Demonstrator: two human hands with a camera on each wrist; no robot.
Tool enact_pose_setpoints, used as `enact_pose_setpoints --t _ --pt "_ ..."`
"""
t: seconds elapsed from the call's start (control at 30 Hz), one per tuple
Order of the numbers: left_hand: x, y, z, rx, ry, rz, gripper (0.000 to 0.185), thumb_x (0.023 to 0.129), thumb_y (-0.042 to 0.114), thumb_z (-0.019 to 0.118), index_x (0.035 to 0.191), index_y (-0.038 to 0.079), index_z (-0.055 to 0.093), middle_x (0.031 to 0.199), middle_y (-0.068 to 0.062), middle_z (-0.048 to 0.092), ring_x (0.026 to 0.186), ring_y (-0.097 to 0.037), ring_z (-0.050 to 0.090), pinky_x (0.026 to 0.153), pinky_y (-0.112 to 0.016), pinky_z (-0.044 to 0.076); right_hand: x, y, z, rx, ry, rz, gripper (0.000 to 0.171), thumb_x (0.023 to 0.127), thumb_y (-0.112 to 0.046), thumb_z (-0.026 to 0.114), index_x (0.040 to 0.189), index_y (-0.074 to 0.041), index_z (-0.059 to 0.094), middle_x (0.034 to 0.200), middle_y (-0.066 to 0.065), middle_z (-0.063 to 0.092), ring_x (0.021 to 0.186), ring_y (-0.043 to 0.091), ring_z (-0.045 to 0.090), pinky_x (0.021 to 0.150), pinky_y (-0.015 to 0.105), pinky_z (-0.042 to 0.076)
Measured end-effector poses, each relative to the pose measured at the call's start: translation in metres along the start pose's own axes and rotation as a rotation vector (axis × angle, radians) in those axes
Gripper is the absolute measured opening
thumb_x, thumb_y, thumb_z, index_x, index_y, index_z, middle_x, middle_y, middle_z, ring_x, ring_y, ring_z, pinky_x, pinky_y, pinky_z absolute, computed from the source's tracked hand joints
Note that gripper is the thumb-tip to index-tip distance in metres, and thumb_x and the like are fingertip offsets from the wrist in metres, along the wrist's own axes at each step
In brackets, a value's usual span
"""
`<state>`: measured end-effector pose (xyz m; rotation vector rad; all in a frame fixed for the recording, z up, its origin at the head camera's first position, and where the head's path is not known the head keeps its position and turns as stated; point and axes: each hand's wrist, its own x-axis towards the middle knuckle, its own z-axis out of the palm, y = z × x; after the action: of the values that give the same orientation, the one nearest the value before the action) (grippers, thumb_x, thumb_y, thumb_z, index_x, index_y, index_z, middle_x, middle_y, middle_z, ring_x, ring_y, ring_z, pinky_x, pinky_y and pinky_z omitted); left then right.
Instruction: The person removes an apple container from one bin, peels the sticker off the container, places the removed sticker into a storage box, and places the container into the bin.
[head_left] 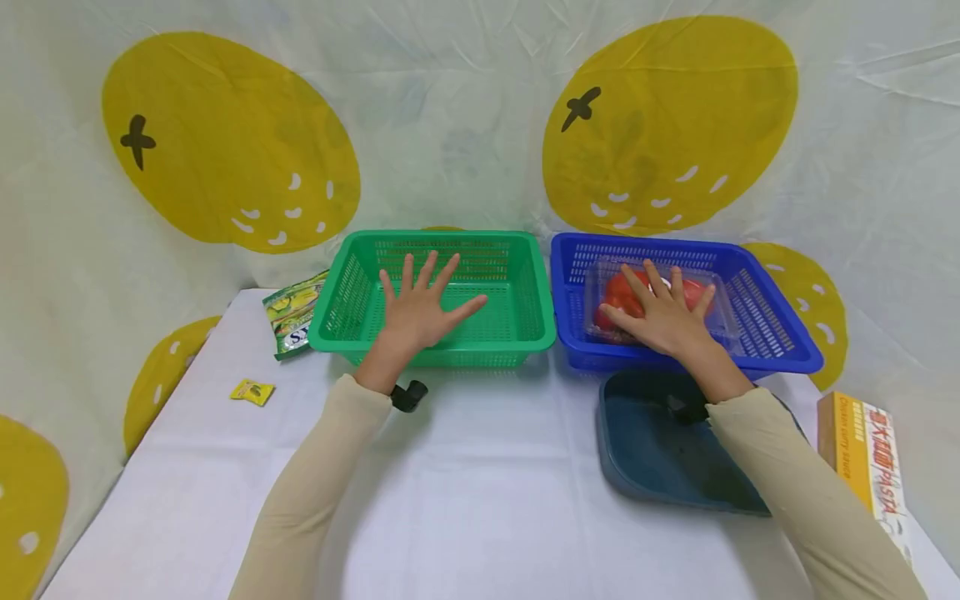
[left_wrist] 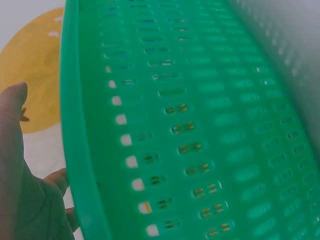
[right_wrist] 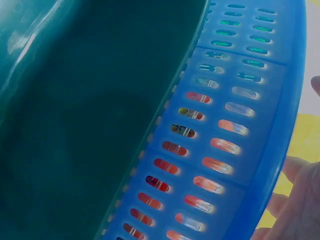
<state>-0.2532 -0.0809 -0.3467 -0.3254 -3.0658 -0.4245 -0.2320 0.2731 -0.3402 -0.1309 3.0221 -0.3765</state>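
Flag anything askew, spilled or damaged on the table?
Nothing spilled or damaged. The green slotted plastic basket and blue slotted plastic basket sit upright side by side. Only loose ends: a green snack packet wedged against the green basket's left wall, a small yellow sachet alone, and the dark teal plastic tray butting the blue basket.

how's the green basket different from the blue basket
The green basket sits left of the blue basket, and they differ in colour. The green basket looks empty under the left hand; the blue basket holds a clear plastic container with something red inside, under the right hand. A dark teal tray lies in front of the blue basket, none before the green one. Both are slotted rectangular plastic baskets of similar size.
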Motion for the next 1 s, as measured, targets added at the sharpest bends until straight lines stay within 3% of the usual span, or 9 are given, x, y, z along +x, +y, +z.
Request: enact_pose_setpoints --t 0.53,1.0 --pt "-0.013 0.037 0.005 -0.007 -0.004 0.108 0.083 0.088 0.079 0.034 0.156 0.041 0.005 0.165 0.002 0.001 0.149 -0.031 -0.012 0.115 -0.062 -0.007 -0.012 0.025 -0.005 0.038 -0.028 0.039 0.092 0.091 -0.074 0.032 0.157 -0.022 -0.002 0.161 0.02 -0.014 0.137 0.051 -0.027 0.086 0.068 -0.037" --pt "-0.02 0.066 0.023 -0.059 0.007 0.205 0.084 0.088 0.076 0.041 0.155 0.044 0.002 0.165 0.003 0.003 0.15 -0.03 -0.005 0.117 -0.06 0.003 -0.028 0.055 -0.005 0.093 -0.03 0.09 0.093 0.091 -0.073 0.034 0.157 -0.019 -0.004 0.16 0.023 -0.012 0.137 0.053 -0.026 0.092 0.077 -0.024"
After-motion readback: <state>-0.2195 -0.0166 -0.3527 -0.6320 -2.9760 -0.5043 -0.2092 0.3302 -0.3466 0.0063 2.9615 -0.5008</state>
